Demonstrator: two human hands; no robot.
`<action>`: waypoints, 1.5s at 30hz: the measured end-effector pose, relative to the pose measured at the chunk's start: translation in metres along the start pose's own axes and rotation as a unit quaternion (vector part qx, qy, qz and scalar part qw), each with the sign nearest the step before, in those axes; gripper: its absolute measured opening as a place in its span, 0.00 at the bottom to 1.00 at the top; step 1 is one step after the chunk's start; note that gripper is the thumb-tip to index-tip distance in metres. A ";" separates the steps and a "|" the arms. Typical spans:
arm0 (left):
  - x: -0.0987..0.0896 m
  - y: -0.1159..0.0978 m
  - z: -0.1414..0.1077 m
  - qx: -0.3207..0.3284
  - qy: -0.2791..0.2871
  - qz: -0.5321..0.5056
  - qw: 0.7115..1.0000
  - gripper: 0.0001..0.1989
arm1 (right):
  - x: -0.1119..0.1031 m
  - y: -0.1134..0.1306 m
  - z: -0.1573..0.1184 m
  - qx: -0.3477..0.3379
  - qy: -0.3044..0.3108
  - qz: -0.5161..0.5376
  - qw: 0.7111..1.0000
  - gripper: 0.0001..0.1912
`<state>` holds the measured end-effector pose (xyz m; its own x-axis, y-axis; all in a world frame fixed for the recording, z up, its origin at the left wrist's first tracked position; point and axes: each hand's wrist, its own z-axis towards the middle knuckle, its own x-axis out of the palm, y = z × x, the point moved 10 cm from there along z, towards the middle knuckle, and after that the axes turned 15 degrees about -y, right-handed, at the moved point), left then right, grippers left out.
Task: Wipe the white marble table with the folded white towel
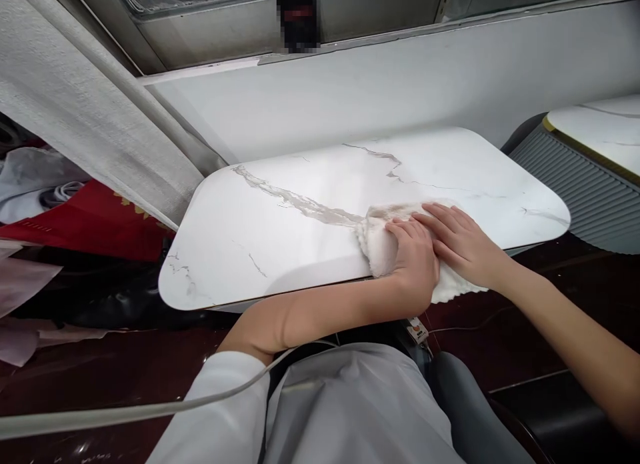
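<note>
A white cloth [380,247] lies bunched on the right half of the white marble-patterned tabletop [320,184], and part of it hangs over the front edge. My left hand [414,257] rests on the cloth with its fingers bent and pressed together round the fabric. Just to its right, my right hand [463,244] lies on the cloth with its fingers stretched out and slightly apart, the fingertips near those of my left hand.
A pale curtain [100,97] hangs at the left beside a red bag [95,224]. Behind the tabletop is a white wall [350,104] below a window. A ribbed grey cabinet [590,184] stands at the right. A white cable [150,411] crosses my left arm.
</note>
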<state>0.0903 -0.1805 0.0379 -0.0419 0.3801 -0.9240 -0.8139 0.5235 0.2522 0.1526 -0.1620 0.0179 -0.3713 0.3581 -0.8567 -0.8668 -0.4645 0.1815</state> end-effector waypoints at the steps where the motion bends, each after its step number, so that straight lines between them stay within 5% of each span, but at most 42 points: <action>1: -0.001 -0.004 0.000 0.004 -0.004 -0.002 1.000 0.24 | -0.001 -0.003 -0.003 0.004 0.007 0.001 1.000 0.28; 6: -0.003 -0.013 0.012 0.002 -0.032 -0.048 0.998 0.26 | -0.005 -0.024 -0.002 0.036 0.020 -0.008 0.999 0.28; 12: 0.023 0.007 0.043 -0.021 -0.046 -0.150 0.987 0.30 | -0.002 -0.041 0.023 0.098 -0.028 -0.044 0.994 0.27; 23: 0.076 0.106 0.110 -0.160 -0.073 -0.242 0.954 0.24 | 0.050 -0.077 0.128 0.102 -0.101 -0.024 0.989 0.24; 32: 0.101 0.164 0.155 -0.194 -0.130 -0.212 0.949 0.21 | 0.082 -0.100 0.196 0.124 -0.127 0.030 0.984 0.24; 45: 0.122 0.171 0.215 -0.172 -0.118 -0.199 0.958 0.20 | 0.100 -0.148 0.234 0.144 -0.110 0.001 0.984 0.25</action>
<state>0.0705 0.1195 0.0302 0.4105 0.3847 -0.8267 -0.8825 0.3958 -0.2540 0.1661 0.1315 0.0184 -0.4088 0.5379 -0.7373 -0.9125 -0.2283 0.3394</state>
